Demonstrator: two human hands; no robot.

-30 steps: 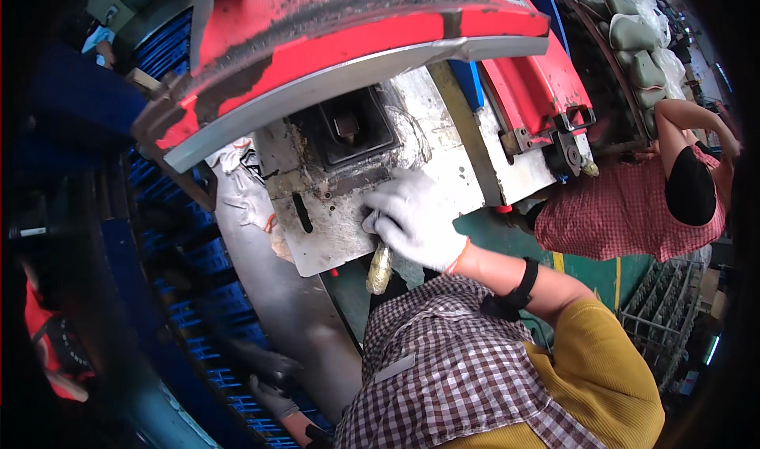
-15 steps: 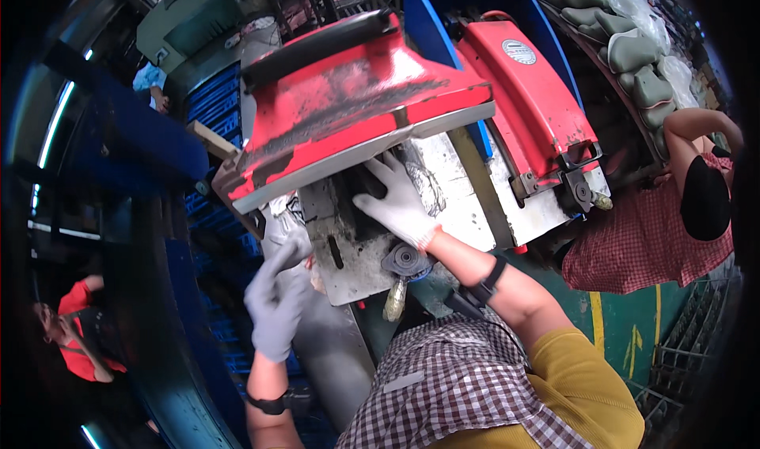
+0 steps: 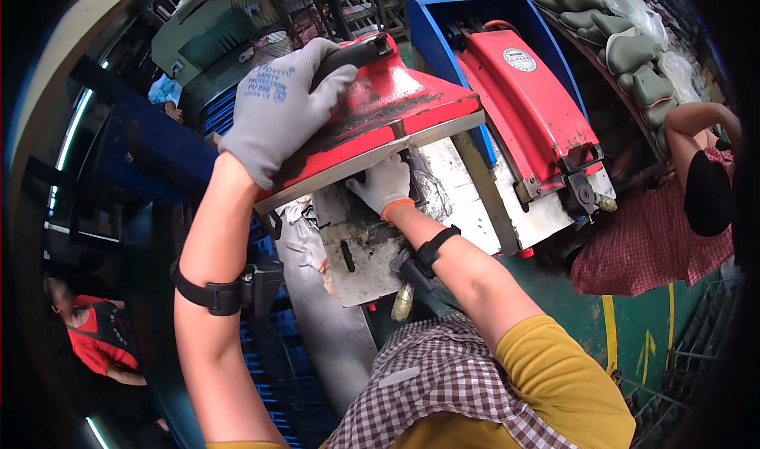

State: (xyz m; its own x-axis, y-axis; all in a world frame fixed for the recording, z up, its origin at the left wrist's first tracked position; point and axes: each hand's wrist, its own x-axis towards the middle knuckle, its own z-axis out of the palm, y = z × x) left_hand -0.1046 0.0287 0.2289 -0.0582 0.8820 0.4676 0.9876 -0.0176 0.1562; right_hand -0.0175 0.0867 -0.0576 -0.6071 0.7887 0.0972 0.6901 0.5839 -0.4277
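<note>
My left hand (image 3: 281, 105), in a grey glove, is closed round the black handle (image 3: 370, 51) of a red machine lid (image 3: 404, 101). The lid stands raised and tilted, its pale metal edge toward me. Under that edge reaches my right hand (image 3: 385, 186), in a white glove, its thumb spread away from the fingers. It lies over a dark recessed part (image 3: 356, 212) on the worn metal bed (image 3: 352, 279); the lid partly hides the fingertips. Crumpled clear film (image 3: 434, 196) lies beside this hand. A tape-wrapped lever (image 3: 402, 303) sticks out at the bed's front.
Right of the lid stands a second red machine cover (image 3: 522, 85), closed, within a blue housing (image 3: 416, 22). Crumpled cloth (image 3: 301, 235) lies at the bed's left. Several grey-green moulded pieces (image 3: 633, 49) fill a rack at far right. Other people are at the right and left edges.
My left hand has risen from beside the bed to the lid's handle and closed on it. The right hand stays under the lid, its fingers now drawn closer together.
</note>
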